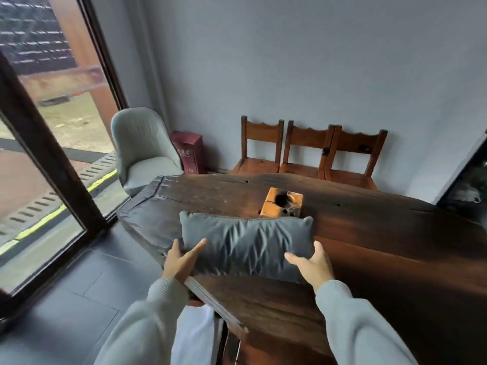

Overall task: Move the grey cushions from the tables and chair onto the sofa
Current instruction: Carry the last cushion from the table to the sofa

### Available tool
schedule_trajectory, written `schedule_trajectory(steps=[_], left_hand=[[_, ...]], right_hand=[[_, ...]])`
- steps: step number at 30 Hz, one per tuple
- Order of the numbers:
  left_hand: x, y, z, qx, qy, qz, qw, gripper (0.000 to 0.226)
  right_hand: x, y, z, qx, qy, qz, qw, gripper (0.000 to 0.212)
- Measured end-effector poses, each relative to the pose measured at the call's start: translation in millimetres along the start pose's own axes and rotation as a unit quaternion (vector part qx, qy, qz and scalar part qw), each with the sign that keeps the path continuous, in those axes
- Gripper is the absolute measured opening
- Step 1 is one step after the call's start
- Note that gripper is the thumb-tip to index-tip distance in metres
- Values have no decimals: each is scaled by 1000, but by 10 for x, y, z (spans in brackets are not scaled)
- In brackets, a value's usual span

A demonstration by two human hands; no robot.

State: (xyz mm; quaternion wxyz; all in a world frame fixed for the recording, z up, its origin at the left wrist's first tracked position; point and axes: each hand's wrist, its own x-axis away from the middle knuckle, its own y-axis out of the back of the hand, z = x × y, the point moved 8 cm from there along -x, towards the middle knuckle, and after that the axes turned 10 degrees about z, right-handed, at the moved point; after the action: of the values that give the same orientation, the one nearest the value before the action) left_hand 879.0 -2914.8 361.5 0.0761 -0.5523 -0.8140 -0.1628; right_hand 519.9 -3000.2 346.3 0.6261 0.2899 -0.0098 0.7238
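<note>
Grey, ripple-quilted fabric covers a rectangular cushion (246,246) that lies on the near left part of a long, dark wooden slab table (382,246), close to the table's left edge. Two hands in pale grey-green sleeves reach forward to it, one at each short end. The left hand (181,262) is at the cushion's lower left corner, thumb lying on top of the fabric and fingers spread along the side by the table edge; the fingertips pass out of sight there. The right hand (313,264) is at the lower right corner, thumb stretched across the top surface and fingers cupped around the end. Both hands touch the cushion with fingers open around it rather than pressed together. Whether the cushion is lifted off the wood or resting on it cannot be told.

Just behind the cushion, on the table top, sits a small orange-brown wooden block (282,205) with a round dark hollow in it. Beyond the far left corner of the table stands a pale grey upholstered armchair (143,151) with a curved back, beside a tall window with a dark frame (50,164). A dark red cardboard box (189,151) stands on the floor between the armchair and the blue-grey wall. Three brown wooden chairs (311,154) are lined up side by side against that wall, behind the table.
</note>
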Motion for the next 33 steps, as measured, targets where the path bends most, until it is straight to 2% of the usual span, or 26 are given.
schedule_trajectory(steps=[4,6,10,12,15,16,19,24,30,32,33], left_hand=[[911,1855,-73,45,12,-104,993,62],[1604,2829,72,95,15,-152,984,64],[3278,4719,450,128,-15,-232,964,47],[4198,5520,687,138,-20,-268,953,51],[5602,6641,1064,129,-36,-349,928,71],[6071,6974,1201,127,-39,-375,917,70],[7398,7738,1615,136,-20,-454,880,59],[9108,8611,2511,173,22,-579,796,69],[10318,9408,3789,251,23,-688,681,57],[10590,9705,4173,259,55,-707,655,50],[10715,9854,4383,268,69,-716,641,54]], right_hand=[[821,-1268,1012,3,93,111,989,108],[1422,-2022,1429,27,129,159,978,107],[2831,-3676,1988,20,191,236,953,109],[3622,-4504,2134,25,211,259,942,105],[4888,-5696,2254,61,256,299,917,91],[5321,-6079,2266,67,267,319,907,88],[6539,-7160,2260,82,304,379,870,80],[8259,-8874,2088,118,343,514,778,63],[9836,-10922,1466,185,348,638,661,55],[10288,-11611,1279,209,360,661,625,50],[10507,-11966,1182,216,366,668,611,46]])
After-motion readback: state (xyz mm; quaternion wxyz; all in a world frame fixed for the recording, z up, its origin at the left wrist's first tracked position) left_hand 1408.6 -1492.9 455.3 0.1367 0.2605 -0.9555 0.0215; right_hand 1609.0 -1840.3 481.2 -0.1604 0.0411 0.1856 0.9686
